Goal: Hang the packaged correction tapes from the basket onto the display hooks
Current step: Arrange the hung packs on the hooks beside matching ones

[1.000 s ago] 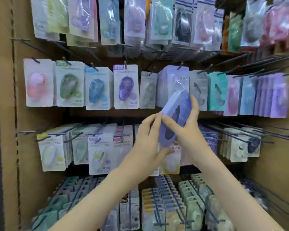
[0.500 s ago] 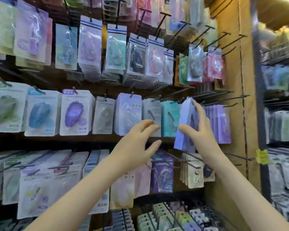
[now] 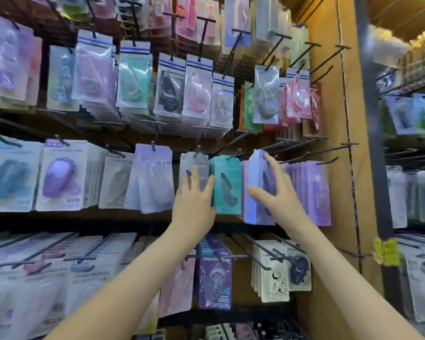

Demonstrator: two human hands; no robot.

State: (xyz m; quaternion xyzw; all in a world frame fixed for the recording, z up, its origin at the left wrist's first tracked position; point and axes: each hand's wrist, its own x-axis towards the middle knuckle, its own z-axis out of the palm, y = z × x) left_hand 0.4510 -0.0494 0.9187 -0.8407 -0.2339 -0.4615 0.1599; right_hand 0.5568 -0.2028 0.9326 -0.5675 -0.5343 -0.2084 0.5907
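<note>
Right of the frame's centre, a stack of lilac-blue packaged correction tapes (image 3: pixel 254 192) is gripped between thumb and fingers of the right hand (image 3: pixel 279 195) just below a black display hook (image 3: pixel 302 157), while the neighbouring hanging teal packs (image 3: pixel 227 185) are touched by the straight-fingered left hand (image 3: pixel 195 200).

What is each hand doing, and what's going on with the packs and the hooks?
Right hand, grips the blue-purple packs by their edges.
Blue-purple packs, held upright at the hooks; hooked or not, cannot tell.
Left hand, open, fingers straight against the hanging packs.
Teal pack, hanging on its hook.
Bare hook, nothing on its front length.
</note>
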